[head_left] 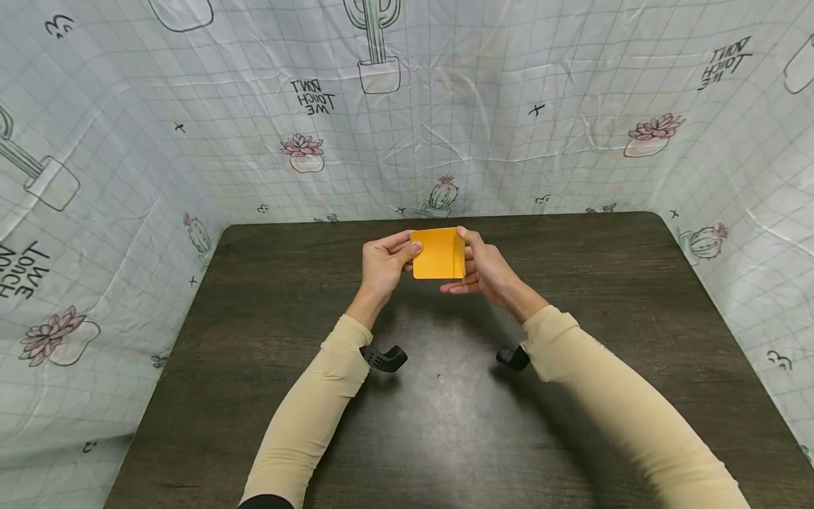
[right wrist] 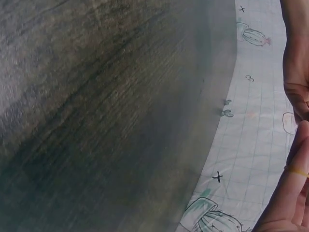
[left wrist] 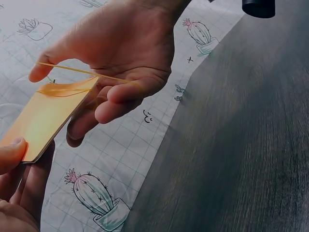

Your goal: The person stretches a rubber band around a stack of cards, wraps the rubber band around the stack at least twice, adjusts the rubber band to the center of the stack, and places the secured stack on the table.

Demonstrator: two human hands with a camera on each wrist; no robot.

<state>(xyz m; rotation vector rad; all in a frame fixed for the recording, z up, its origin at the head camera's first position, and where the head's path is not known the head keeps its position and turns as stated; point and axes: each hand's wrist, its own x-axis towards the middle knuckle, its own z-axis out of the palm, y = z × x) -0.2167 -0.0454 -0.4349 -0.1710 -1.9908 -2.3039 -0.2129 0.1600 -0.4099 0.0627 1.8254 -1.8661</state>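
Observation:
Above the table's far part, a small flat orange notebook [head_left: 435,254] is held up between both hands. My left hand [head_left: 384,267] pinches its left edge, thumb on the near face and fingers behind. My right hand [head_left: 486,268] is at the other end, thumb tip by the top right corner, fingers spread below and behind. In the left wrist view a thin yellow elastic band [left wrist: 72,69] stretches from the right thumb to a finger, passing close over the notebook's end. The right wrist view shows the band [right wrist: 297,170] across a right-hand finger; the notebook is hidden there.
The dark wooden table [head_left: 286,283] lies beneath the hands. A white grid-patterned cloth [head_left: 483,141] with cactus drawings hangs behind it and along both sides. Dark devices, the left one [head_left: 384,358] and the right one [head_left: 512,358], stick out from the wrists.

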